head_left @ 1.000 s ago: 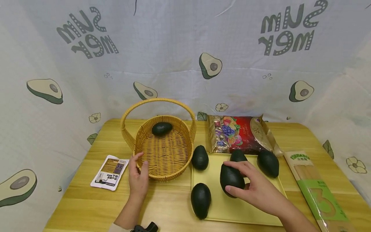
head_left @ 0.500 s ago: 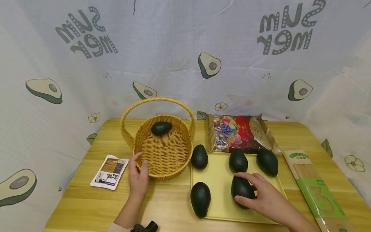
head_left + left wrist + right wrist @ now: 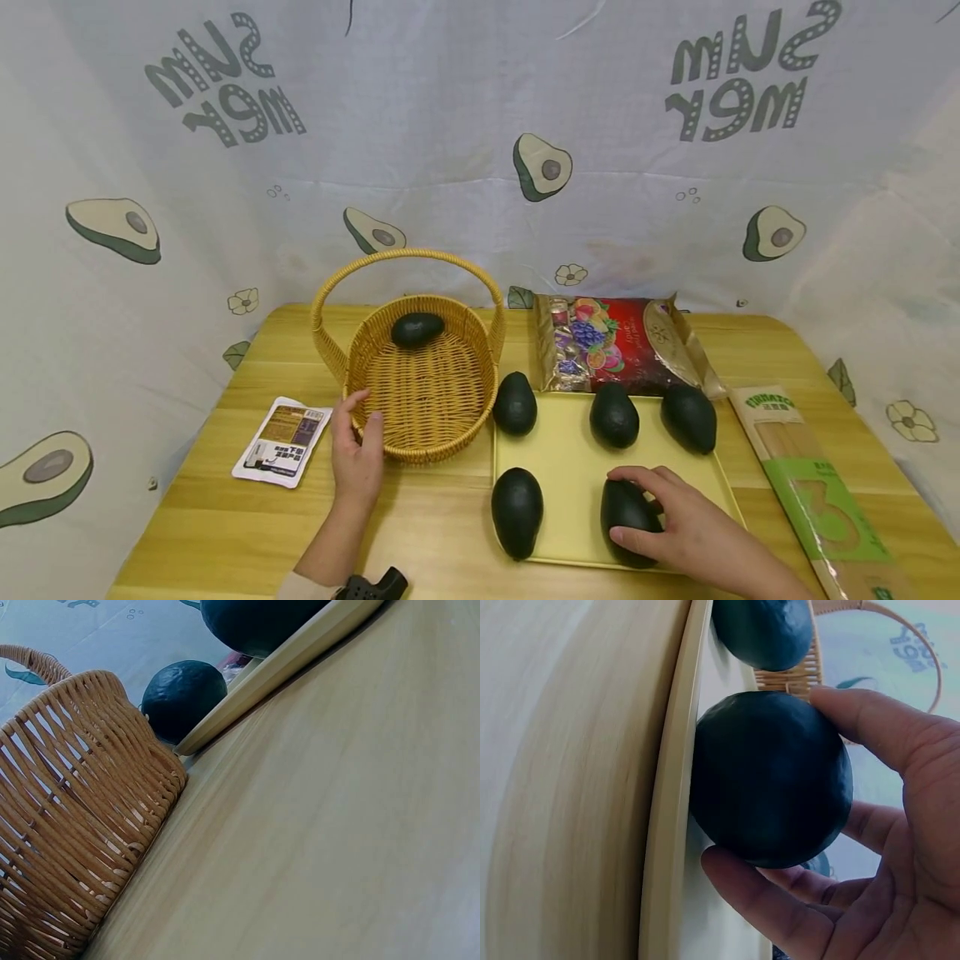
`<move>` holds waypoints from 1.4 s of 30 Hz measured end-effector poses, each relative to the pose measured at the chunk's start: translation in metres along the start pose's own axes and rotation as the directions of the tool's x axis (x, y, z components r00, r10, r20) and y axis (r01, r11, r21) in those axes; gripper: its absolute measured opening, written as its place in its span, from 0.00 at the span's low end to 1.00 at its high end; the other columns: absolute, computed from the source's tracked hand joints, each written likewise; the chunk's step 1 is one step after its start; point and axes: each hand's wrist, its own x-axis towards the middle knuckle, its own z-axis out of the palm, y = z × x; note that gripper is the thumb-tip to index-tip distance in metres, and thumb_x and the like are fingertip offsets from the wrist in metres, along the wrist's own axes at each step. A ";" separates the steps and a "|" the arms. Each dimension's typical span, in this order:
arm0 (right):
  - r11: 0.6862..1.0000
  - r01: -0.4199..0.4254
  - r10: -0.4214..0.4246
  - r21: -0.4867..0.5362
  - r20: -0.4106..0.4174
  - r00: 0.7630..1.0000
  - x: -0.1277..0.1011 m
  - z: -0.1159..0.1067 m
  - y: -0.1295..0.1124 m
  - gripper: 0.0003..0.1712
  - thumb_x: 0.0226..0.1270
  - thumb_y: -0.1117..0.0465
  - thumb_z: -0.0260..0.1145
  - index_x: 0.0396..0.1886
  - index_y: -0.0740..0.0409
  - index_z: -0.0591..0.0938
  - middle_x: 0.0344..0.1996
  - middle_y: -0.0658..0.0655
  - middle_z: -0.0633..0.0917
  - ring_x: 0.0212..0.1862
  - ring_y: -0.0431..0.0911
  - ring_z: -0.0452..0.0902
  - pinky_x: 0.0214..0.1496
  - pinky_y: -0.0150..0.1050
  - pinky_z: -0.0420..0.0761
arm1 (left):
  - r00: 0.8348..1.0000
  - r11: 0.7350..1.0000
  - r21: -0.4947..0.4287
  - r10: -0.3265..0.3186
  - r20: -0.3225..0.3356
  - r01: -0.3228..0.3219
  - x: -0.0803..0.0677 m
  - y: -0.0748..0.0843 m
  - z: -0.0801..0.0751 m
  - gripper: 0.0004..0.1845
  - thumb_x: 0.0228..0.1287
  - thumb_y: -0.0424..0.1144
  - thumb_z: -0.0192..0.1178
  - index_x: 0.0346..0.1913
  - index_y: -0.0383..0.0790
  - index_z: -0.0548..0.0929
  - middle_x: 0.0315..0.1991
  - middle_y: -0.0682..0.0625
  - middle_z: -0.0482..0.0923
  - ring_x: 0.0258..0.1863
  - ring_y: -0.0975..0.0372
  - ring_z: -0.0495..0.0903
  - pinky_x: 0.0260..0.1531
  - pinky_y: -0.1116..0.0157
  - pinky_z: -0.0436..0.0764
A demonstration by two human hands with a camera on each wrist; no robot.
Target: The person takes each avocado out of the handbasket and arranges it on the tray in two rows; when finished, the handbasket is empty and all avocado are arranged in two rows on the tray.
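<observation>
Since the earlier frames my right hand (image 3: 678,527) had carried the avocado (image 3: 628,518) from mid-tray toward me; it now sat at the near right of the yellow tray (image 3: 570,467), down on the surface as far as I could judge. Fingers and thumb were curled round it, grip not released. So that fruit looked placed, only the letting go remaining. Four other avocados lay around the tray, a sixth in the wicker basket (image 3: 420,392). My left hand (image 3: 357,454) held the basket's near rim, thumb hooked over it. A small packet (image 3: 282,441) lay left of it.
</observation>
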 end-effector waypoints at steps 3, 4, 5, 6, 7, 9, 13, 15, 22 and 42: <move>1.000 -0.007 0.007 0.003 -0.004 1.000 0.001 0.002 -0.001 0.35 0.42 0.36 0.71 0.53 0.37 0.73 0.45 0.54 0.75 0.44 0.50 0.73 0.36 0.44 0.76 | 1.000 1.000 -0.005 -0.005 0.004 0.005 0.001 -0.008 -0.002 0.17 0.65 0.27 0.49 0.56 0.34 0.70 0.60 0.36 0.60 0.65 0.54 0.53 0.61 0.53 0.51; 1.000 -0.009 0.009 0.001 -0.003 1.000 0.000 0.002 -0.001 0.35 0.42 0.36 0.71 0.53 0.37 0.73 0.45 0.54 0.75 0.44 0.50 0.73 0.36 0.44 0.77 | 1.000 1.000 -0.003 -0.005 0.004 0.005 0.002 -0.013 -0.002 0.17 0.65 0.28 0.49 0.56 0.35 0.70 0.61 0.37 0.60 0.66 0.54 0.52 0.62 0.53 0.51; 1.000 -0.013 0.013 -0.002 0.000 1.000 0.000 0.002 0.000 0.35 0.43 0.36 0.71 0.53 0.37 0.73 0.46 0.55 0.75 0.44 0.50 0.73 0.37 0.45 0.77 | 1.000 1.000 -0.003 -0.006 0.003 0.006 0.002 -0.018 -0.003 0.17 0.65 0.28 0.50 0.56 0.35 0.70 0.61 0.38 0.60 0.67 0.55 0.51 0.63 0.54 0.50; 1.000 -0.016 0.016 -0.004 0.002 1.000 0.000 0.002 0.000 0.36 0.43 0.36 0.71 0.54 0.37 0.73 0.46 0.55 0.75 0.44 0.51 0.73 0.37 0.46 0.77 | 1.000 1.000 -0.002 -0.007 0.002 0.007 0.003 -0.023 -0.003 0.17 0.66 0.29 0.50 0.57 0.35 0.70 0.61 0.39 0.60 0.67 0.55 0.51 0.63 0.54 0.50; 1.000 -0.014 0.014 -0.005 0.008 1.000 0.000 0.002 0.000 0.36 0.43 0.36 0.71 0.54 0.37 0.73 0.46 0.55 0.75 0.45 0.51 0.73 0.37 0.46 0.77 | 1.000 1.000 -0.003 -0.009 0.004 0.009 0.003 -0.025 -0.004 0.17 0.66 0.29 0.50 0.57 0.36 0.70 0.62 0.39 0.60 0.67 0.56 0.50 0.63 0.54 0.49; 1.000 -0.011 0.012 -0.004 0.020 1.000 -0.001 0.001 0.001 0.36 0.44 0.36 0.71 0.55 0.37 0.72 0.46 0.56 0.75 0.45 0.50 0.73 0.37 0.46 0.77 | 1.000 1.000 0.003 -0.009 0.001 0.009 0.003 -0.030 -0.004 0.17 0.66 0.30 0.50 0.57 0.36 0.70 0.62 0.40 0.59 0.68 0.57 0.49 0.63 0.55 0.49; 1.000 0.015 -0.015 -0.005 0.042 0.999 -0.003 0.000 0.002 0.38 0.45 0.36 0.69 0.58 0.38 0.70 0.47 0.56 0.74 0.42 0.48 0.73 0.35 0.41 0.76 | 1.000 1.000 -0.002 -0.018 0.002 0.018 0.004 -0.031 -0.003 0.17 0.66 0.30 0.50 0.57 0.35 0.70 0.62 0.41 0.59 0.67 0.59 0.50 0.63 0.54 0.50; 1.000 0.023 -0.023 -0.013 0.048 0.999 -0.003 -0.001 0.002 0.39 0.46 0.35 0.68 0.59 0.39 0.70 0.48 0.56 0.74 0.41 0.46 0.73 0.34 0.40 0.76 | 1.000 1.000 0.004 -0.017 -0.003 0.017 0.004 -0.033 -0.003 0.17 0.66 0.31 0.51 0.57 0.35 0.69 0.62 0.41 0.60 0.67 0.60 0.51 0.62 0.54 0.50; 1.000 0.006 -0.005 -0.025 0.033 0.999 -0.006 -0.006 -0.001 0.42 0.46 0.33 0.67 0.62 0.39 0.68 0.51 0.56 0.73 0.39 0.45 0.75 0.32 0.38 0.76 | 0.999 0.999 0.006 -0.035 -0.007 0.035 0.002 -0.032 -0.005 0.18 0.66 0.33 0.51 0.58 0.37 0.70 0.64 0.43 0.57 0.69 0.60 0.46 0.63 0.53 0.48; 0.971 0.158 -0.182 -0.179 -0.123 0.976 -0.006 -0.032 -0.037 0.38 0.50 0.30 0.61 0.58 0.43 0.72 0.50 0.52 0.75 0.45 0.48 0.77 0.35 0.41 0.77 | 0.999 0.999 0.003 -0.036 0.008 0.036 -0.001 0.003 -0.001 0.17 0.65 0.27 0.48 0.57 0.31 0.69 0.63 0.34 0.57 0.69 0.52 0.41 0.65 0.52 0.45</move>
